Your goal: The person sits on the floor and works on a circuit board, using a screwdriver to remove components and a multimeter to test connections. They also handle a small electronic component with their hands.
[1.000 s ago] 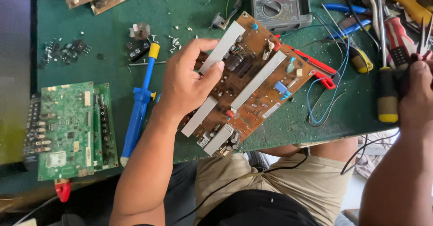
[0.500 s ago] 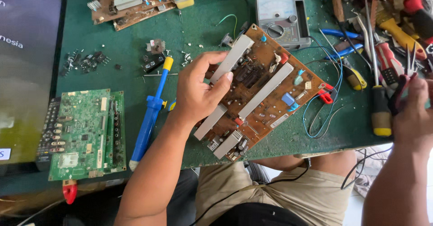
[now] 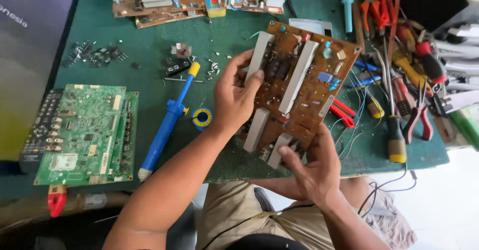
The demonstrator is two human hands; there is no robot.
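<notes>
Your left hand [image 3: 234, 98] and right hand [image 3: 312, 167] both clamp the brown rectangular circuit board [image 3: 299, 88] above the green-matted surface [image 3: 154, 50]; open matting lies at 9 o'clock, tools crowd 3 o'clock.

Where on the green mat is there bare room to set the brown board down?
Barest patch: between the green circuit board and the blue desoldering pump, below the loose components. A narrower strip lies under the top boards. Right of the brown board, held by left hand and right hand, tools crowd the mat.
</notes>
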